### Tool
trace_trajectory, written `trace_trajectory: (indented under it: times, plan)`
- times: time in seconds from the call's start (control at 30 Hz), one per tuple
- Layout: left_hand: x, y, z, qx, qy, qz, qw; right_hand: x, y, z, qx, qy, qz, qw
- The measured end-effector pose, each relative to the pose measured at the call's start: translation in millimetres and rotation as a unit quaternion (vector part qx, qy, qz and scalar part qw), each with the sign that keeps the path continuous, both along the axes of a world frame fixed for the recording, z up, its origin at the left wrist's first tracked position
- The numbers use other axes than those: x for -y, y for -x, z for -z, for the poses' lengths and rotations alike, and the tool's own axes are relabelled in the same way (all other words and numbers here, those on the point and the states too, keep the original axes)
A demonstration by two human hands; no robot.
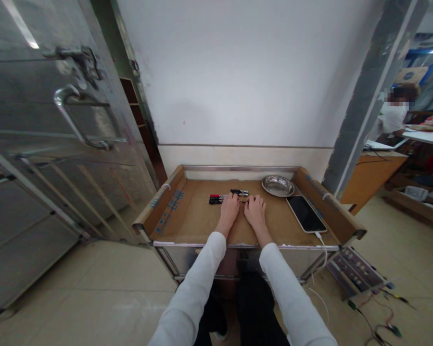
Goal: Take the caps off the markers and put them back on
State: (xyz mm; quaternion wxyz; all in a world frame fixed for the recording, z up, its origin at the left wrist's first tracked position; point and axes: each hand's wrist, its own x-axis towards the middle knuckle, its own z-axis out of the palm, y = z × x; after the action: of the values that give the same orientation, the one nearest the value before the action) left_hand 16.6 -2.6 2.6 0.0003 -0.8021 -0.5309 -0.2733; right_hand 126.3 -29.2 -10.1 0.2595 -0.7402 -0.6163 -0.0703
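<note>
White sleeves (193, 292) reach from bottom centre to the cardboard-covered tabletop (195, 223); mid-frame, my left hand (230, 209) and right hand (255, 210) are half curled, any hold hidden, pens (215, 197) just left of them; I seem mid-handling, and the next move calls for a light pinch

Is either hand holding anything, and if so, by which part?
Cannot tell: the left hand partly covers red and black pen-like items, and whatever is under the right hand is hidden.
</note>
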Motion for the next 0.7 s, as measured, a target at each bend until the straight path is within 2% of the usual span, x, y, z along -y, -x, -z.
trace_trajectory:
  times: [0.13, 0.37, 0.7]
  plan:
    - [-1, 3, -0.4, -0.001, 0.008, 0.040, 0.999, 2, 0, -1.2, 0.000, 0.004, 0.010, 1.000]
    - [3, 7, 0.8, 0.016, 0.014, 0.042, 0.999, 6, -1, 1.3, 0.036, -0.024, 0.000, 0.999]
    - [2, 11, 1.5, 0.053, 0.022, 0.062, 0.996, 14, -1, -4.5, 0.051, -0.009, -0.018, 0.998]
